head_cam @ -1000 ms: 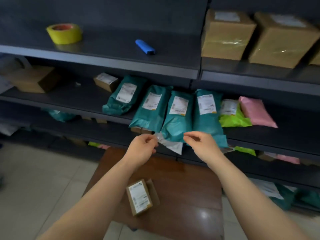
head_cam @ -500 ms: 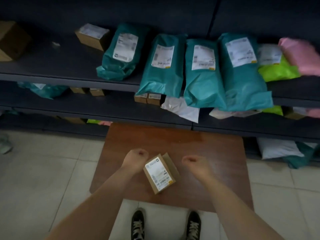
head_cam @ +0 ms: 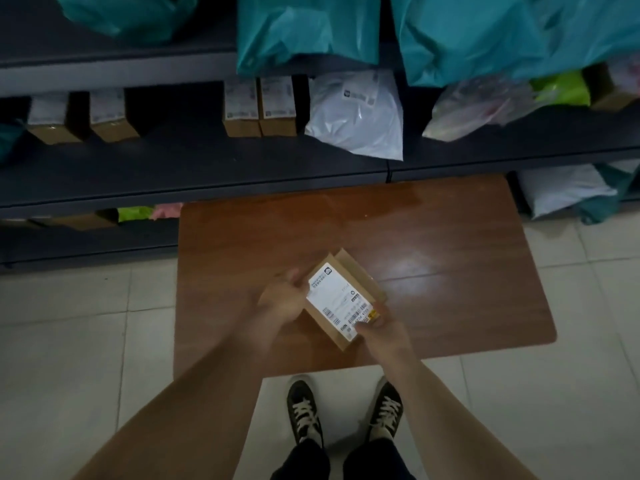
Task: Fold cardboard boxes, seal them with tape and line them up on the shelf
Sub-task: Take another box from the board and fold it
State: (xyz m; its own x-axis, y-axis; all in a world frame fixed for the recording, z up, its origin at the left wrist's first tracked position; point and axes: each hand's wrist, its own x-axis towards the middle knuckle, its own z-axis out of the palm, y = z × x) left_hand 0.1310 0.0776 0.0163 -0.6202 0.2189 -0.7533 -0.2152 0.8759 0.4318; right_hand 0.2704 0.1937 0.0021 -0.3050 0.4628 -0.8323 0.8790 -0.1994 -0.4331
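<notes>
A small brown cardboard box (head_cam: pixel 341 299) with a white shipping label on top lies on the brown table (head_cam: pixel 450 265), one flap sticking out at its far right side. My left hand (head_cam: pixel 282 299) grips the box's left edge. My right hand (head_cam: pixel 379 329) holds its near right corner. On the dark shelf (head_cam: pixel 194 161) behind the table stand several small labelled boxes, two of them side by side (head_cam: pixel 259 107).
Teal mailer bags (head_cam: pixel 450 32) hang over the upper shelf edge. A white bag (head_cam: pixel 356 116) and a clear bag (head_cam: pixel 481 109) lie on the middle shelf. More bags (head_cam: pixel 568 192) sit low at the right. My feet (head_cam: pixel 346 414) stand on pale floor tiles.
My view has tilted down from the upper shelves to the table. Both hands dropped from the mailer bags and closed onto the small box on either side.
</notes>
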